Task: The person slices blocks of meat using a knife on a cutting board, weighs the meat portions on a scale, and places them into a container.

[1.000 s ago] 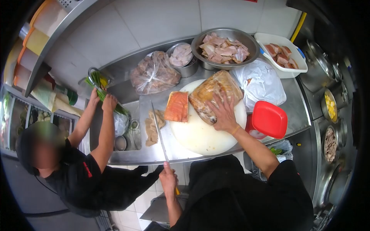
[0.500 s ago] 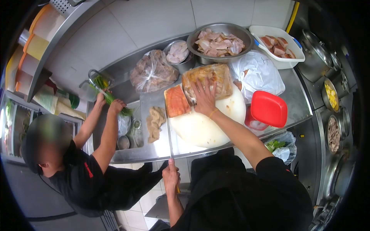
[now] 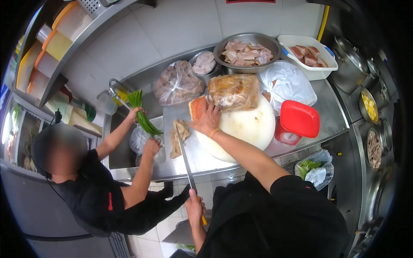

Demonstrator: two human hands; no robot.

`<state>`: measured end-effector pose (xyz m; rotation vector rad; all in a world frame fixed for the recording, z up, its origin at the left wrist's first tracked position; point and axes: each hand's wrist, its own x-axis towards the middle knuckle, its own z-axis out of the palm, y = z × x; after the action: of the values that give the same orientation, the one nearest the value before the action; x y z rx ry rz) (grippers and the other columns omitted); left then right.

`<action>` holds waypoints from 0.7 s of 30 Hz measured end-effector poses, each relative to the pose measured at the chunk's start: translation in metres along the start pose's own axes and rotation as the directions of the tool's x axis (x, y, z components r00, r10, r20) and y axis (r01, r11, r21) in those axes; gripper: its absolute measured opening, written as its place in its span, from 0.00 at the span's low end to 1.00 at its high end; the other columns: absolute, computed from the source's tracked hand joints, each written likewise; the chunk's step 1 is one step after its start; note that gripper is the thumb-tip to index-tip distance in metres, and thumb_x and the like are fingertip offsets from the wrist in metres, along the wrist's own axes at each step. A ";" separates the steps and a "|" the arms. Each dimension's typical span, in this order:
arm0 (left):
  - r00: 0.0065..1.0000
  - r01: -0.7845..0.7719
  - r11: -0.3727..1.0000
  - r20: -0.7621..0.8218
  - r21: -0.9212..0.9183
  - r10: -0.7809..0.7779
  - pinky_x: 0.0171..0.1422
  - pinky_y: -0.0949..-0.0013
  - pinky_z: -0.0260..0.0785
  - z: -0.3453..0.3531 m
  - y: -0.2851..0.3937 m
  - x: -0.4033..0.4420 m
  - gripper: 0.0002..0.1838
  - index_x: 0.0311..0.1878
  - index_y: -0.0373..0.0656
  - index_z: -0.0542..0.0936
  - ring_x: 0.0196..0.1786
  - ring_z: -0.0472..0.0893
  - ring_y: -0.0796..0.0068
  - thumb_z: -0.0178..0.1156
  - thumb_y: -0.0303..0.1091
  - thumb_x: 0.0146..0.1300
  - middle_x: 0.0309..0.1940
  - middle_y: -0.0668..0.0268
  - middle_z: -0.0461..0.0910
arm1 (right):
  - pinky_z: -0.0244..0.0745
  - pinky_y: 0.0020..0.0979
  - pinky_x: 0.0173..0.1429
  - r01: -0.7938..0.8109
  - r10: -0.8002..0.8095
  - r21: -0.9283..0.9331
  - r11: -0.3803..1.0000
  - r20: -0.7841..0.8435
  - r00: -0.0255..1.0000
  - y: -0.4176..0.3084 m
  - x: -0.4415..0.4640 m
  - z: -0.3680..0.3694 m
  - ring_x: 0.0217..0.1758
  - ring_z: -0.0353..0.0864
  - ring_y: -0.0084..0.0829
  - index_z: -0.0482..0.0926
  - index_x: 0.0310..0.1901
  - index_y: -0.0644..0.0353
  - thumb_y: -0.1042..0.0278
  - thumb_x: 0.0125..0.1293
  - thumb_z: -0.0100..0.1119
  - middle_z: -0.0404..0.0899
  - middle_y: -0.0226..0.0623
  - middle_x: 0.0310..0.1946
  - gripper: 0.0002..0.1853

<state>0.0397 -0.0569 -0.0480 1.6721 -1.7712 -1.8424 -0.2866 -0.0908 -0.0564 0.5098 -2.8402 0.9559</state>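
Knife [image 3: 188, 172]: long, narrow, straight steel blade, yellow butt on the handle, held in the left hand [image 3: 195, 207], blade slanting up-left across the front edge of the bench [image 3: 331, 114] in view; height above it unclear. Orange-red meat slab [image 3: 197, 108], one piece, at the left rim of the round white board [image 3: 251, 133], lower right part hidden by the right hand [image 3: 207, 120]. Brown meat block [image 3: 235, 92], chunky, film-wrapped, sits on the board's far side, just right of the slab.

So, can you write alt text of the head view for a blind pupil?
A person's left hand grips a knife while the right hand rests on a meat slab at a round board; a co-worker to the left holds greens.
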 end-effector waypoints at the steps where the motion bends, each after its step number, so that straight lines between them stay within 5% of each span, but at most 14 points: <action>1: 1.000 0.006 1.000 -0.002 0.002 -0.006 0.14 0.71 0.56 -0.002 -0.002 -0.001 0.39 0.28 0.34 0.74 0.10 0.66 0.76 0.44 0.68 0.74 0.11 0.67 0.65 | 0.64 0.54 0.64 -0.016 0.016 -0.005 1.000 0.041 0.999 -0.004 -0.002 -0.003 0.61 0.67 0.53 0.53 0.75 0.57 0.47 0.40 0.78 0.65 0.50 0.60 0.61; 7: 1.000 -0.006 1.000 -0.009 -0.008 0.006 0.14 0.71 0.55 -0.011 -0.011 -0.003 0.38 0.28 0.35 0.74 0.10 0.65 0.77 0.45 0.67 0.74 0.11 0.68 0.64 | 0.64 0.54 0.65 0.174 -0.154 -0.044 0.984 0.296 0.943 0.038 -0.023 -0.041 0.64 0.67 0.53 0.55 0.75 0.51 0.61 0.39 0.73 0.66 0.53 0.61 0.57; 11: 0.999 -0.028 0.998 -0.018 -0.047 0.027 0.14 0.72 0.56 -0.016 -0.014 -0.005 0.37 0.27 0.35 0.74 0.10 0.64 0.77 0.46 0.65 0.75 0.11 0.69 0.64 | 0.62 0.52 0.71 0.273 -0.268 0.053 0.960 0.444 0.855 0.092 -0.040 -0.109 0.63 0.70 0.54 0.68 0.69 0.53 0.55 0.38 0.77 0.72 0.49 0.58 0.50; 13: 0.999 -0.029 0.999 -0.020 -0.038 0.028 0.14 0.72 0.56 -0.015 -0.011 -0.004 0.37 0.27 0.34 0.74 0.10 0.64 0.78 0.46 0.65 0.75 0.11 0.69 0.64 | 0.62 0.52 0.71 0.482 -0.489 0.196 0.854 -0.015 0.872 0.164 -0.016 -0.085 0.63 0.71 0.53 0.70 0.68 0.56 0.53 0.40 0.81 0.74 0.49 0.57 0.50; 15: 1.000 -0.029 0.999 -0.013 -0.035 0.029 0.14 0.72 0.56 -0.012 -0.010 0.000 0.37 0.28 0.34 0.74 0.10 0.65 0.78 0.46 0.65 0.75 0.11 0.69 0.65 | 0.62 0.49 0.72 0.298 -0.317 -0.120 0.947 -0.211 0.925 0.171 0.005 -0.119 0.65 0.70 0.52 0.68 0.69 0.59 0.55 0.41 0.83 0.75 0.51 0.57 0.52; 16: 1.000 -0.028 0.999 -0.006 -0.038 0.028 0.14 0.72 0.56 -0.010 -0.012 0.006 0.37 0.28 0.34 0.74 0.10 0.65 0.78 0.47 0.65 0.75 0.11 0.69 0.65 | 0.61 0.48 0.73 0.062 -0.060 0.004 0.998 -0.196 0.979 0.172 0.019 -0.126 0.67 0.68 0.52 0.63 0.73 0.59 0.57 0.34 0.86 0.73 0.54 0.59 0.60; 19: 0.999 -0.048 0.999 -0.007 -0.010 0.048 0.15 0.72 0.55 0.002 0.001 0.010 0.37 0.27 0.35 0.74 0.10 0.64 0.79 0.48 0.65 0.74 0.11 0.69 0.65 | 0.58 0.49 0.75 0.011 0.010 0.366 0.931 -0.054 0.998 0.210 0.054 -0.080 0.69 0.64 0.55 0.54 0.77 0.58 0.54 0.31 0.87 0.68 0.58 0.62 0.69; 20: 0.998 -0.061 0.998 -0.003 0.001 0.061 0.15 0.73 0.54 0.005 0.003 0.011 0.37 0.27 0.35 0.74 0.11 0.65 0.80 0.48 0.65 0.74 0.11 0.70 0.65 | 0.55 0.49 0.77 -0.106 0.111 0.154 0.982 -0.024 0.994 0.196 0.051 -0.074 0.73 0.60 0.58 0.48 0.79 0.59 0.53 0.30 0.88 0.62 0.61 0.69 0.74; 21: 0.997 -0.074 0.997 -0.003 0.011 0.074 0.15 0.73 0.54 0.007 0.005 0.012 0.37 0.27 0.35 0.74 0.11 0.65 0.80 0.48 0.65 0.74 0.11 0.70 0.65 | 0.54 0.49 0.78 -0.138 0.141 0.158 0.978 -0.007 0.990 0.185 0.048 -0.074 0.73 0.59 0.58 0.47 0.79 0.59 0.53 0.30 0.88 0.61 0.60 0.70 0.75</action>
<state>0.0266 -0.0621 -0.0538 1.5892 -1.8186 -1.8011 -0.3965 0.0785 -0.0936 0.3173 -2.8305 1.2093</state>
